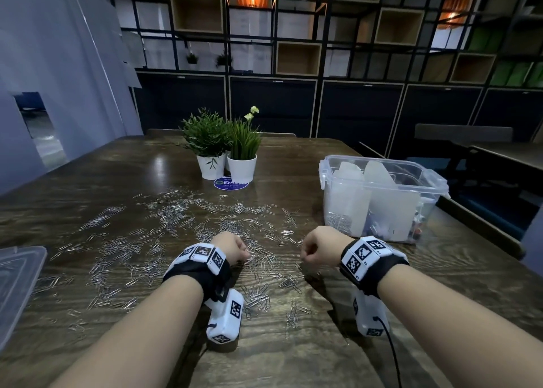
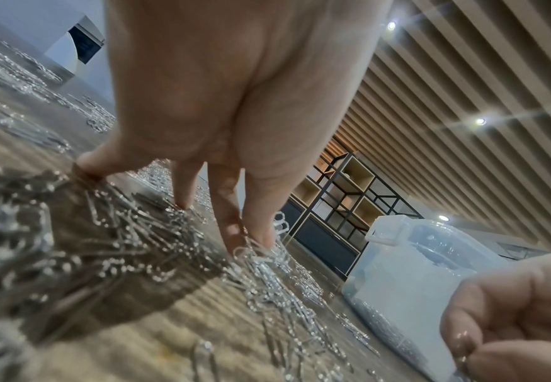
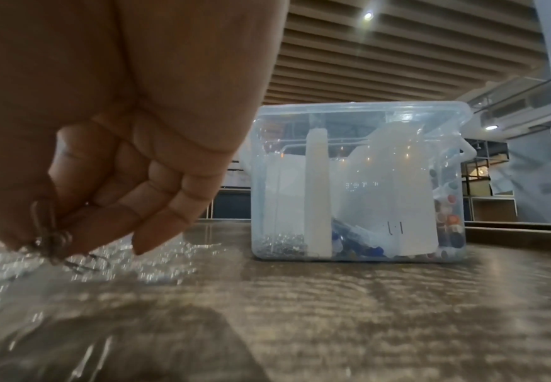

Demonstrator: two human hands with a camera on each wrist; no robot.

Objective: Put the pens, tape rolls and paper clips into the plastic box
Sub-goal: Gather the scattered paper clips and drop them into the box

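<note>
Paper clips [image 1: 176,220] lie scattered in a wide silver spread over the dark wooden desk [image 1: 382,343], thickest across its middle and thinning toward the near edge. A clear plastic box [image 1: 382,199] stands on the far right of the desk, apart from the spread, with no lid on it. White dividers [image 3: 318,196] stand upright inside it. The left compartment has a small heap of clips [image 3: 280,241] at the bottom, and the compartments to the right hold pens [image 3: 355,245] and some small round coloured things too blurred to name.

The left hand [image 1: 232,248] is lowered onto the clips near the middle of the desk. In the left wrist view its fingertips [image 2: 260,237] point down into the pile, and thumb and forefinger are pinched together on a few clips.

The right hand [image 1: 316,251] hovers just above the desk, a little to the right of the left hand and in front of the box. Its fingers [image 3: 156,206] are curled in, and a small bunch of clips [image 3: 51,232] hangs pinched between thumb and fingertips.

Both wrists wear black bands with black-and-white square markers. A clear lid [image 1: 17,281] lies at the left edge of the desk. Two potted plants [image 1: 226,146] in white pots stand at the far middle, by a round blue sticker [image 1: 231,183].
</note>
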